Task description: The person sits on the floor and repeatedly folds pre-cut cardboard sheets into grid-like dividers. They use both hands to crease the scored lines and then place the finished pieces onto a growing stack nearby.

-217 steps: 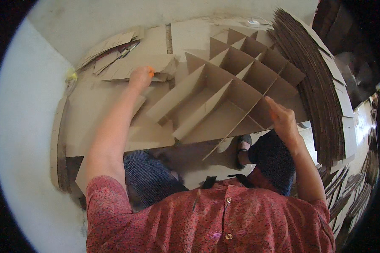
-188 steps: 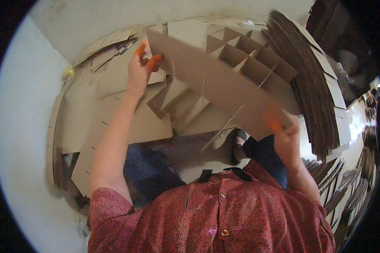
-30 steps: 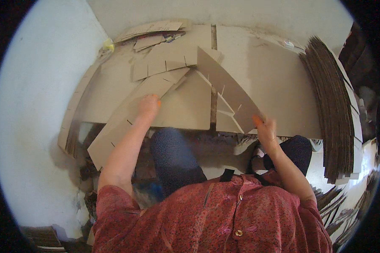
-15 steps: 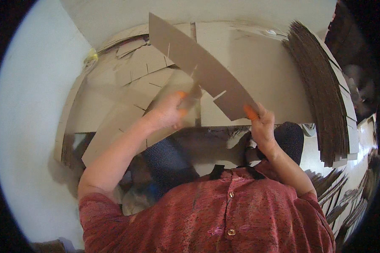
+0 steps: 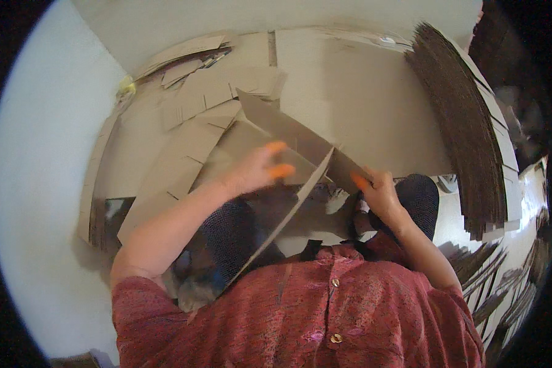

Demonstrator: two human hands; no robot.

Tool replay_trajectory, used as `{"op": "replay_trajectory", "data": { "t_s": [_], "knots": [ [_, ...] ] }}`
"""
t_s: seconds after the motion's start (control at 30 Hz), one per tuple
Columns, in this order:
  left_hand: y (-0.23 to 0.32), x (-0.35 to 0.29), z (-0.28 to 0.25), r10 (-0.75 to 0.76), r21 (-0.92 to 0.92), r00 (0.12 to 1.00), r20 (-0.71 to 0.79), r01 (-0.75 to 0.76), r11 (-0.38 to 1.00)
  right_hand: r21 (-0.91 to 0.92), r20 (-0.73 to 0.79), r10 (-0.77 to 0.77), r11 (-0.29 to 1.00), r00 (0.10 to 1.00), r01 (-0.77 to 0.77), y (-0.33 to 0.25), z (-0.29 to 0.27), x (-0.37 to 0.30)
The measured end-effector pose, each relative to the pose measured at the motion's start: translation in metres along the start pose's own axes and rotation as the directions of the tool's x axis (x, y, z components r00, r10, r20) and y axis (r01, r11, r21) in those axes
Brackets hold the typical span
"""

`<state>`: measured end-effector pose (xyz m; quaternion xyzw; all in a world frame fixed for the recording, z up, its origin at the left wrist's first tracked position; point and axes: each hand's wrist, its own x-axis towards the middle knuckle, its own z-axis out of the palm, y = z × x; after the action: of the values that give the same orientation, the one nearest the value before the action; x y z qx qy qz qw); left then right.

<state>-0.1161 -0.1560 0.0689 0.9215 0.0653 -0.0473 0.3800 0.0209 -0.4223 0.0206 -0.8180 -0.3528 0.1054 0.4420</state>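
Observation:
My right hand (image 5: 381, 195) pinches the near end of a brown slotted cardboard strip (image 5: 288, 132), which slants up to the left above the table. A second cardboard strip (image 5: 282, 224), seen almost edge-on, meets it near the right hand and runs down toward my shirt. Whether the two are interlocked at a slot I cannot tell. My left hand (image 5: 260, 167) hovers left of both strips, thumb and fingers apart, holding nothing. Orange covers sit on fingertips of both hands. Under the left forearm lie slotted cardboard sheets (image 5: 159, 178).
A tall stack of cardboard strips (image 5: 457, 122) stands on the table's right side. More slotted pieces (image 5: 211, 89) lie at the back left, near a white wall (image 5: 43, 165). Further cardboard bundles (image 5: 490, 288) rest low at the right. My knees (image 5: 418, 205) are under the table edge.
The held strip has dropped lower and nearer. The second strip has swung down toward my body and now shows edge-on. My left hand has moved slightly right, its fingers apart.

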Motion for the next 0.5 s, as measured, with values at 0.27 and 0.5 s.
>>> {"op": "replay_trajectory", "data": {
  "t_s": [0.27,0.5],
  "knots": [
    [-0.199,-0.031,-0.040,-0.253,0.539,0.753,-0.608,0.625,0.565,-0.238,-0.031,-0.544,0.819,0.838,0.523,-0.064,-0.002,0.039],
    [-0.138,-0.029,-0.075,-0.255,0.465,0.800,-0.544,0.540,0.702,-0.369,0.302,-0.167,0.887,0.939,0.276,-0.063,0.011,0.072]
  ]
}}
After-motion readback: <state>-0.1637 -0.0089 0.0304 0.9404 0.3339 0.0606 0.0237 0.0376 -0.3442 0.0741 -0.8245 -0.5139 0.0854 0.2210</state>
